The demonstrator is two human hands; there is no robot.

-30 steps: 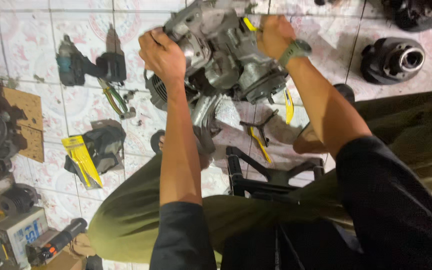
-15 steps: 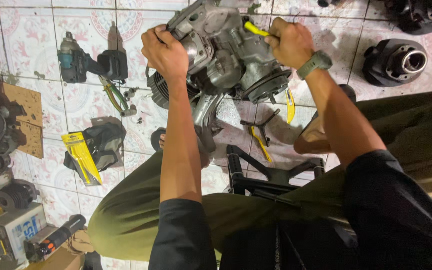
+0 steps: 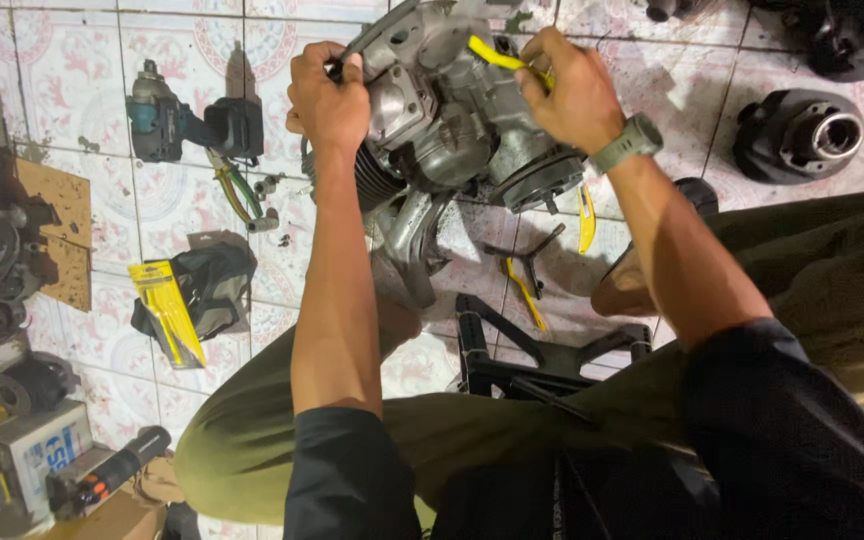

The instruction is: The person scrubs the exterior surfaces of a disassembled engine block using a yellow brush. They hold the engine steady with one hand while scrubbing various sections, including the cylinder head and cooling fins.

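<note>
The left hand [image 3: 327, 95] has its fingers closed on the upper left edge of the engine [image 3: 447, 120], which sits tilted on the tiled floor [image 3: 72, 70] between the person's knees, its finned cylinder pointing down and left. The right hand [image 3: 572, 90] is closed round a yellow-handled tool [image 3: 497, 55], whose yellow end lies against the top of the engine; the working tip is hidden behind the casing.

Compared with a second ago, the right hand has changed its job: then it gripped the engine's upper right edge with only a speck of yellow showing by it. Half a second ago the yellow handle was already in the fist, and now it reaches further left across the engine top. The left hand has kept its grip on the same corner throughout, and the engine has stayed in place.

Round about, an impact wrench [image 3: 187, 120] lies on the floor to the left, with pliers [image 3: 232, 190] just below it. A yellow package [image 3: 167, 310] rests against a black bag [image 3: 207, 285]. A second yellow-handled tool [image 3: 585, 215] lies just right of the engine, and a black cylinder [image 3: 802, 135] sits well apart at the upper right. A black stand [image 3: 542, 350] is beneath the person's legs.
</note>
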